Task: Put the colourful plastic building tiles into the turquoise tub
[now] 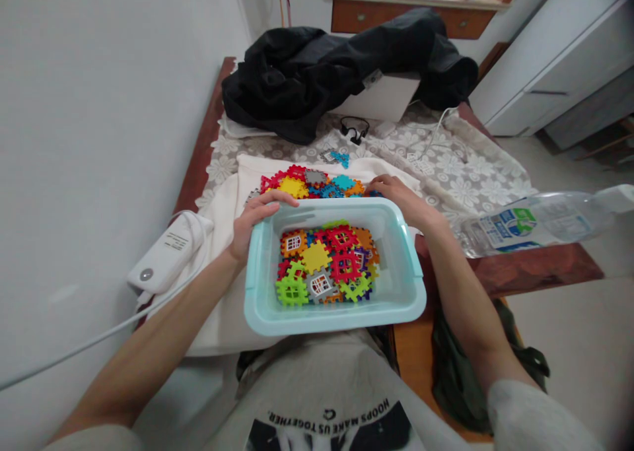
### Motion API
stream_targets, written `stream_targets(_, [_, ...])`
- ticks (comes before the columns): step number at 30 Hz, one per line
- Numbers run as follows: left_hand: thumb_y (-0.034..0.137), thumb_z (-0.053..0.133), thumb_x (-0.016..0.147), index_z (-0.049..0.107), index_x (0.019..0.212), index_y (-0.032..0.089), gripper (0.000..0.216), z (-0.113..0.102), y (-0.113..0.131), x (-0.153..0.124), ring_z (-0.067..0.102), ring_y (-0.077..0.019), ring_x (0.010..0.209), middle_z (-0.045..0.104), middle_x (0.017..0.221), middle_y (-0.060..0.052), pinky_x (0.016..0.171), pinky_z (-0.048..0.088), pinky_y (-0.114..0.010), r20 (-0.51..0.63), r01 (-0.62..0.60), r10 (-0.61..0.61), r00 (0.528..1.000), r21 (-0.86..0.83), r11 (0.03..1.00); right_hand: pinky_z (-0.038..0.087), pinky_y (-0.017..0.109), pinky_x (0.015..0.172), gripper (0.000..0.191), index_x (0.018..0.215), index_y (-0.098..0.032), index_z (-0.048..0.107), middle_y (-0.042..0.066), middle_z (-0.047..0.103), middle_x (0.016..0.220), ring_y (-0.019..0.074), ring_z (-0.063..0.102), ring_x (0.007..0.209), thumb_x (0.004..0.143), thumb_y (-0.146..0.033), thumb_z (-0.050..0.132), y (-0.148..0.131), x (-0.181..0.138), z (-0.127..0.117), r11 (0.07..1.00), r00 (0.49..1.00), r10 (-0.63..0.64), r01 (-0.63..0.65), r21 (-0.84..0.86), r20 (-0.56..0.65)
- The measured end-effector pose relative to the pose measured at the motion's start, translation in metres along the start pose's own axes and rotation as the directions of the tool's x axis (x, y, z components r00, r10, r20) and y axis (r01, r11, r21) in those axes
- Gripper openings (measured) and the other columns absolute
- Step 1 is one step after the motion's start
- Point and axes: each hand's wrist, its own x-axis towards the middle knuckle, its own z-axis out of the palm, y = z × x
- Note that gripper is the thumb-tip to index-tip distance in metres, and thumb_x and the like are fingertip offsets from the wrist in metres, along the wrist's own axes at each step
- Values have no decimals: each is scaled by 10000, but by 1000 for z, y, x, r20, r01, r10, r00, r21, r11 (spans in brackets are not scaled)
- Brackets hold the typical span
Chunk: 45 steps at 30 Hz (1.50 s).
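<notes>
At the desk (205, 131) near edge, our left hand (255, 221) grasps the pale-blue basin (334, 325) by its far-left corner; our right hand (393, 192) is at interlocking tiles (293, 187) beyond, its grip we cannot tell.

A plain pale wall (99, 94) bounds the left side. The table (545, 266), red-brown at its edges, carries a gray-and-white floral cloth (475, 167). At the far side, a brown drawer unit (347, 16) has round knobs and a pale top. A white cabinet (525, 74) stands far right, above a grayish floor (559, 167). Illumination is soft and even.
</notes>
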Motion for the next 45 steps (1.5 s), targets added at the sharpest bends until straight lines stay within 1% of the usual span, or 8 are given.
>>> stream_targets(12, [353,818,739,867,855,175,218,-3,-3,0,684,-184,753,772,869,-53,668,550,-247,3,23,-23,1000,-28,999,520,400,834,168,1107,-224,679,130,782,1113,313,702,970,968,-274,599,2,8,5,992,980,121,-125,-16,-157])
stream_targets(21, [345,823,740,870,862,165,222,-1,-2,-1,673,-174,735,769,864,-54,668,544,-243,5,24,-24,1000,-44,999,598,493,1013,260,1222,-268,677,102,811,1194,311,750,1116,982,-367,671,-2,15,9,949,884,221,-98,299,-411])
stream_targets(25, [337,790,770,870,887,177,214,0,-2,-1,651,-184,706,752,827,-49,648,527,-270,19,13,-12,1000,-39,999,660,449,945,344,1217,-323,662,61,801,1215,260,772,1093,998,-587,685,-12,12,1,717,836,247,182,673,-490])
stream_targets(28, [333,786,773,869,882,176,209,-2,-3,-1,656,-183,729,755,848,-50,680,533,-270,26,2,-1,1000,-27,1000,676,434,900,420,1174,-356,681,36,805,1148,237,787,1005,959,-716,712,-27,2,-6,477,875,214,294,828,-434])
stream_targets(31, [344,792,761,866,865,172,214,-4,-4,1,656,-183,739,758,859,-53,703,541,-274,24,-2,2,1000,-11,1000,673,465,910,472,1110,-336,742,44,812,1065,267,789,1017,860,-724,835,-42,-5,-9,405,937,83,278,871,-338])
stream_targets(37, [346,802,745,859,867,171,221,-1,-1,-1,654,-179,708,755,837,-46,664,529,-268,1,32,-32,999,-28,999,625,444,916,595,952,-270,775,64,782,956,260,744,948,940,-847,627,-36,1,-10,576,942,70,232,784,-329])
stream_targets(41, [342,792,752,855,865,169,216,0,-1,-1,655,-184,710,757,828,-49,650,529,-270,2,22,-22,1000,-14,1000,563,395,824,273,974,-242,749,57,759,907,245,679,839,1004,-502,673,-15,2,-11,934,987,123,-81,348,-103])
stream_targets(45, [339,770,764,851,878,176,215,-1,-2,-2,652,-196,696,755,817,-53,635,530,-287,-6,22,-22,1000,-2,1000,562,455,983,221,1155,-250,715,105,771,1205,326,709,1090,958,-294,626,-9,-1,-4,986,996,91,-93,139,24])
